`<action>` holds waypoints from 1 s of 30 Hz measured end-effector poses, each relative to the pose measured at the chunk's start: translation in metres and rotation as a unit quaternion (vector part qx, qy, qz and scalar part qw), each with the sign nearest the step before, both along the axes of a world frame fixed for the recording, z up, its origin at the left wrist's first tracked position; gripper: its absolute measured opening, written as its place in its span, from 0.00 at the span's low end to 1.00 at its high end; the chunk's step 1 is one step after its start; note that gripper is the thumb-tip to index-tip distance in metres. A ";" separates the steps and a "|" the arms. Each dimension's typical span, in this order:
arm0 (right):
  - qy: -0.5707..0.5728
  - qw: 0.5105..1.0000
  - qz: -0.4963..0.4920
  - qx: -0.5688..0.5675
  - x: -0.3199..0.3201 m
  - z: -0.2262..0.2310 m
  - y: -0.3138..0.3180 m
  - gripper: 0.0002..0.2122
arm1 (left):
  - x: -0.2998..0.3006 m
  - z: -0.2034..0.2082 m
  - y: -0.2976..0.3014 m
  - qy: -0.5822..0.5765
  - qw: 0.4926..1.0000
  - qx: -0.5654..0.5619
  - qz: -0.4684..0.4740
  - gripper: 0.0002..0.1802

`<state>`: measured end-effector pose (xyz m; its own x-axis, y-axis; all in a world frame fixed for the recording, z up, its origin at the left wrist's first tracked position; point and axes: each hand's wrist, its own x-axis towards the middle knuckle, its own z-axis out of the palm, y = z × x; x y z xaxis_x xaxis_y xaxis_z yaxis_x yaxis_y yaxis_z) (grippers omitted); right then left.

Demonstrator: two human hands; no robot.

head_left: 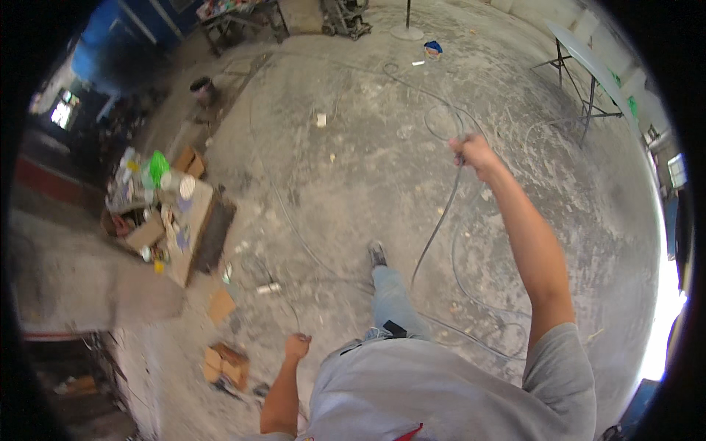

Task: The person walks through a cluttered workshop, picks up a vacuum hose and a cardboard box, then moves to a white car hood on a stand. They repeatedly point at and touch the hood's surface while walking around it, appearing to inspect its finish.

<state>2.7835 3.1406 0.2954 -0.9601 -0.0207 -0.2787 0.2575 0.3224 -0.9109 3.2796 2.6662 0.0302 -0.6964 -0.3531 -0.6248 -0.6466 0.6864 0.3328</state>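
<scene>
The grip of the right hand [472,153] is clenched around a grey hose [440,220], with the arm stretched out forward and raised well above the floor. The hose hangs down from the fist in a nearly straight line toward the person's foot [377,254], so it seems that the hand holds it high in order to lift it off the ground. Beyond the fist the hose continues onto the concrete floor [353,169], where it lies in loose loops [443,117], and more of it curves along the floor on the right side, near the person's leg.

The left hand [298,345] is low, beside the hip, and it is closed in a fist. It looks empty, but I cannot tell for sure if something small is inside, because the picture is blurred there. It is apart from the hose and touches nothing that I can see.

On the left, a low desk [197,242] carries many small things: bottles, a green bag [158,165], a round white lid and some boxes. Pieces of cardboard [225,365] lie on the floor near it. Far ahead stand a metal cart [243,18] and a folding table [588,66] with thin legs, both well apart from the person. A small blue and white container [433,49] rests on the floor near the top.
</scene>
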 end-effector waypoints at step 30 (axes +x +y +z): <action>-0.379 0.894 -0.171 0.165 -0.313 -0.224 -0.004 0.10 | -0.983 0.015 -0.133 0.031 0.998 0.053 -0.025 0.19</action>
